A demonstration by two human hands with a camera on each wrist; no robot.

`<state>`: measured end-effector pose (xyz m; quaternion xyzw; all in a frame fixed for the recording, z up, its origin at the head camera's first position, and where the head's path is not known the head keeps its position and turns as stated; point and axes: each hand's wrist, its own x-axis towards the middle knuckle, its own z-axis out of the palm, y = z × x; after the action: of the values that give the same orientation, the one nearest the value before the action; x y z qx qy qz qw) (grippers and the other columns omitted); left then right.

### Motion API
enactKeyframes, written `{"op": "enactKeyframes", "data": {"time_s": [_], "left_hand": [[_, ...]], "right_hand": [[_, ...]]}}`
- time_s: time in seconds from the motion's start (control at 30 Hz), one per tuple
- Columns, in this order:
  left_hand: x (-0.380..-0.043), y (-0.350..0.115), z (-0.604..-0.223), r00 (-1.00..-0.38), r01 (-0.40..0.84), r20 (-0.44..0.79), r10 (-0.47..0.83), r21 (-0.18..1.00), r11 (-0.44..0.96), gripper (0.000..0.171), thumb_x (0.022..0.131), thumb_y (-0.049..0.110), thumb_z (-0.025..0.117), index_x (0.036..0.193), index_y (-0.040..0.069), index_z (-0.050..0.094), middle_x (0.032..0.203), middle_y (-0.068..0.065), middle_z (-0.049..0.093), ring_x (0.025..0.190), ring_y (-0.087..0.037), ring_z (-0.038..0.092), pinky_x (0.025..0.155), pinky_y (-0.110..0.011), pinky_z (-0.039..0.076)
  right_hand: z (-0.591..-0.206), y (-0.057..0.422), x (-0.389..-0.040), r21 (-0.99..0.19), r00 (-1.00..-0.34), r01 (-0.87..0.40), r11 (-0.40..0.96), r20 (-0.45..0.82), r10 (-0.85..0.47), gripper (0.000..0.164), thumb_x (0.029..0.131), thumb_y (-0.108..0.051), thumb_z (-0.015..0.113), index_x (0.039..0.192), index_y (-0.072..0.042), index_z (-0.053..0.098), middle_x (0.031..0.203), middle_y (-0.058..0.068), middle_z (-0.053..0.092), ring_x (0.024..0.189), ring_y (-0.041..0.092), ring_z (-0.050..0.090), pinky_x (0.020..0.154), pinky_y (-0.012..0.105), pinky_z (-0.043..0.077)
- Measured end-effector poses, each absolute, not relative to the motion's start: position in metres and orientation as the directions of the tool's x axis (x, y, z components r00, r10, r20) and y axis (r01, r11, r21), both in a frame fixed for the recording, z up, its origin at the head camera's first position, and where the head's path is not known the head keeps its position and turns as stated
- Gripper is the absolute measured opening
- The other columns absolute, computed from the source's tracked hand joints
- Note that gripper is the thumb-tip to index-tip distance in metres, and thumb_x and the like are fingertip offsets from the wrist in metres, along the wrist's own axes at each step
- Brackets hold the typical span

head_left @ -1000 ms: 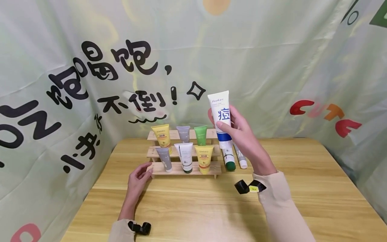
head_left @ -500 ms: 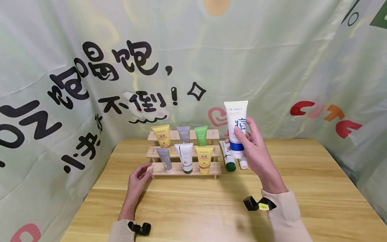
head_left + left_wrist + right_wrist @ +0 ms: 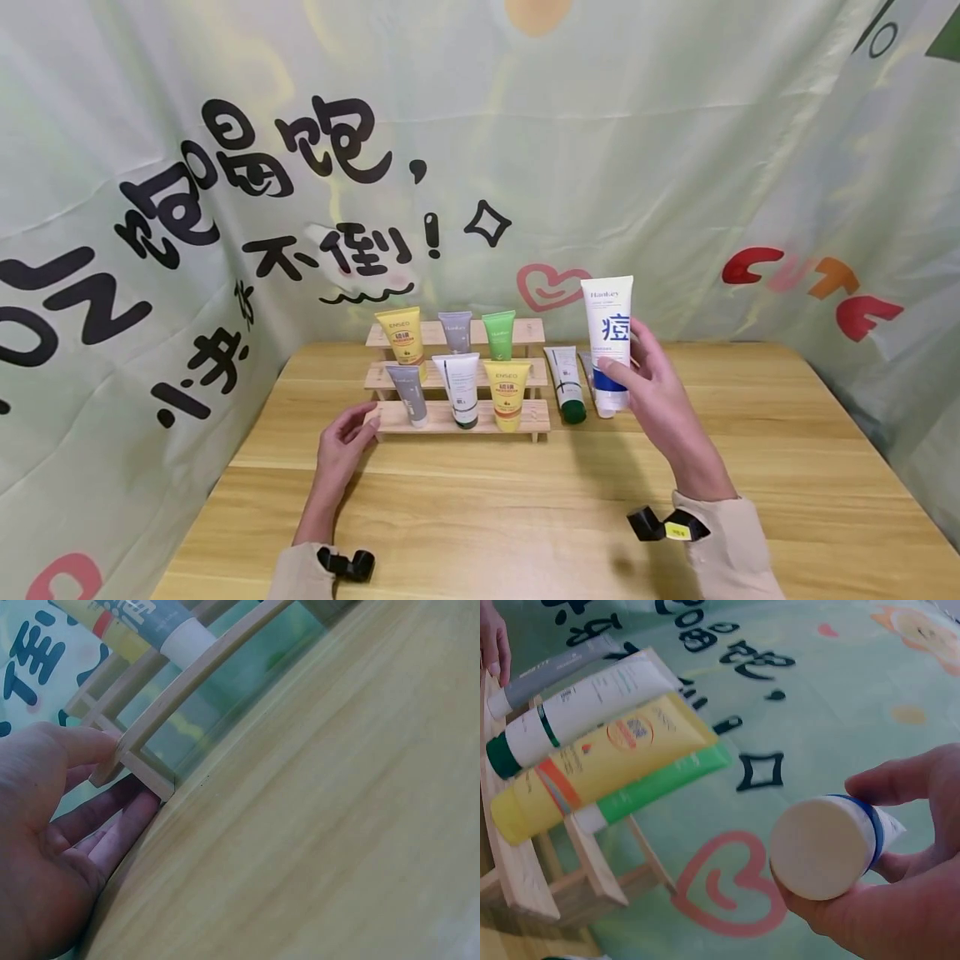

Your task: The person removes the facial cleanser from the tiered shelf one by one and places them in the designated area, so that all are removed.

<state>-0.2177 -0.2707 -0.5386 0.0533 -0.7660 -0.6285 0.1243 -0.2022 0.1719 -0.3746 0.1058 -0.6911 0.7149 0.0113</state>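
White-and-blue tube (image 3: pixel 604 333) hangs above the table (image 3: pixel 480 517), pinched by your right hand (image 3: pixel 667 404); your left hand (image 3: pixel 345 446) grips the rack (image 3: pixel 438 422) by one end. Lowering carelessly could knock the green-capped tube (image 3: pixel 566 379) lying there; a left-hand tug might topple the front yellow tube (image 3: pixel 507 396).

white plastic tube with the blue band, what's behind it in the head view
Behind the white, blue-banded plastic tube: pale green fabric backdrop above, wooden table below, and a grey tube showing a left-edge sliver and white cap end. Most of its front is covered.
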Motion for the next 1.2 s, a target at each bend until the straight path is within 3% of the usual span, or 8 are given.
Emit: {"op": "enactKeyframes", "data": {"time_s": [0.17, 0.27, 0.47, 0.67, 0.83, 1.07, 1.2], "left_hand": [[-0.218, -0.271, -0.538, -0.965, 0.073, 0.117, -0.235, 0.98, 0.186, 0.036, 0.095, 0.015, 0.077, 0.127, 0.003, 0.069, 0.131, -0.017, 0.064, 0.101, -0.006, 0.065, 0.083, -0.018, 0.056], [-0.219, -0.271, -0.537, -0.965, 0.067, 0.112, -0.237, 0.979, 0.19, 0.036, 0.095, 0.016, 0.077, 0.127, 0.004, 0.069, 0.132, -0.015, 0.064, 0.104, -0.007, 0.064, 0.084, -0.016, 0.055], [-0.222, -0.269, -0.536, -0.966, 0.068, 0.117, -0.229, 0.975, 0.214, 0.039, 0.095, 0.019, 0.077, 0.129, 0.004, 0.068, 0.137, -0.016, 0.062, 0.116, -0.014, 0.059, 0.09, -0.012, 0.05], [-0.218, -0.272, -0.538, -0.965, 0.062, 0.114, -0.235, 0.974, 0.219, 0.039, 0.095, 0.021, 0.077, 0.129, 0.004, 0.069, 0.137, -0.014, 0.062, 0.115, -0.011, 0.06, 0.09, -0.011, 0.05], [-0.216, -0.272, -0.537, -0.966, 0.055, 0.107, -0.236, 0.974, 0.219, 0.038, 0.096, 0.019, 0.076, 0.13, 0.004, 0.068, 0.137, -0.014, 0.062, 0.112, -0.008, 0.06, 0.089, -0.012, 0.05], [-0.217, -0.271, -0.537, -0.964, 0.048, 0.101, -0.245, 0.976, 0.212, 0.036, 0.096, 0.016, 0.075, 0.129, 0.003, 0.068, 0.135, -0.014, 0.063, 0.116, -0.01, 0.057, 0.091, -0.011, 0.049], [-0.216, -0.271, -0.537, -0.964, 0.057, 0.109, -0.243, 0.976, 0.212, 0.036, 0.096, 0.016, 0.075, 0.129, 0.003, 0.068, 0.134, -0.015, 0.063, 0.117, -0.013, 0.057, 0.091, -0.011, 0.049]], "right_hand": [[-0.388, 0.183, -0.209, -0.989, -0.989, -0.143, 0.035, 0.141, -0.039, 0.072, 0.103, -0.02, 0.066, 0.162, -0.011, 0.027, 0.154, 0.02, 0.038, 0.128, 0.023, 0.049, 0.093, 0.016, 0.051], [-0.394, 0.189, -0.213, -0.994, -0.994, -0.111, -0.003, 0.111, 0.014, 0.07, 0.101, -0.02, 0.068, 0.16, -0.006, 0.032, 0.153, 0.02, 0.04, 0.126, 0.021, 0.051, 0.093, 0.016, 0.051], [-0.405, 0.201, -0.217, -0.997, -0.997, -0.061, -0.046, 0.058, 0.056, 0.066, 0.105, -0.026, 0.061, 0.161, -0.012, 0.03, 0.146, 0.012, 0.041, 0.121, 0.022, 0.047, 0.087, 0.021, 0.052], [-0.414, 0.21, -0.22, -0.999, -0.995, -0.033, -0.039, 0.029, 0.096, 0.067, 0.106, -0.032, 0.058, 0.163, -0.017, 0.028, 0.136, 0.005, 0.046, 0.114, 0.016, 0.05, 0.083, 0.021, 0.052], [-0.421, 0.215, -0.223, -0.999, -0.991, 0.02, -0.039, -0.025, 0.131, 0.067, 0.106, -0.038, 0.054, 0.164, -0.018, 0.026, 0.143, 0.009, 0.045, 0.112, 0.011, 0.051, 0.081, 0.02, 0.052], [-0.429, 0.225, -0.227, -0.988, -0.99, 0.09, -0.126, -0.102, 0.097, 0.066, 0.11, -0.026, 0.046, 0.166, -0.017, 0.012, 0.159, 0.015, 0.027, 0.119, 0.013, 0.044, 0.087, 0.019, 0.049], [-0.436, 0.229, -0.232, -0.995, -0.987, 0.091, -0.045, -0.096, 0.132, 0.066, 0.109, -0.023, 0.051, 0.165, -0.015, 0.019, 0.157, 0.019, 0.031, 0.115, 0.012, 0.048, 0.085, 0.018, 0.049]]}}
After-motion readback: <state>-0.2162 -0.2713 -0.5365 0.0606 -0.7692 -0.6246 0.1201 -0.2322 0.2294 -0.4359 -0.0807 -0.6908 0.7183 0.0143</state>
